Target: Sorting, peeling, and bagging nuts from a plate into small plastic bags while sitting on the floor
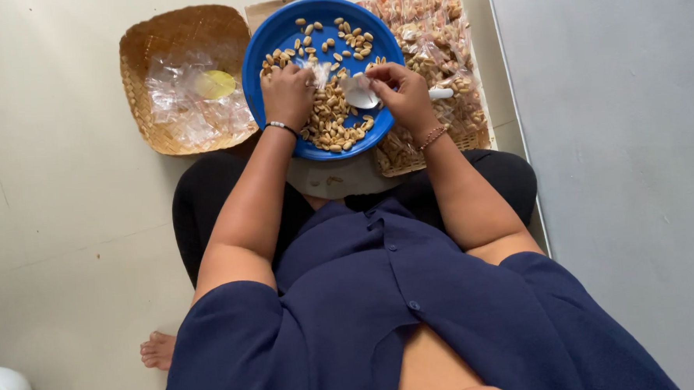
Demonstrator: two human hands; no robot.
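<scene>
Pale floor tiles (68,230) fill the left of the view, and a grey panel (627,167) rises along the right. A round blue plate (274,42) is set on the floor before the seated person, with peanuts (332,118) scattered across it. The left hand (288,92) is closed on a small clear plastic bag (320,73) held over the plate, its fingers pinched together on the bag's edge. The right hand (401,91) is clamped around a white spoon (358,93), whose bowl is tilted toward the bag just beside it. A woven basket (142,63) lies left of the plate, touching its rim, and holds empty clear bags (179,109) and something round and yellow (216,84). Behind and right of the plate, partly hidden by the right wrist, a second woven tray (469,139) is filled with packed bags of peanuts (433,27). A white container (8,385) is seen at the lower left corner, well apart, and a bare foot (159,350) lies near it.
</scene>
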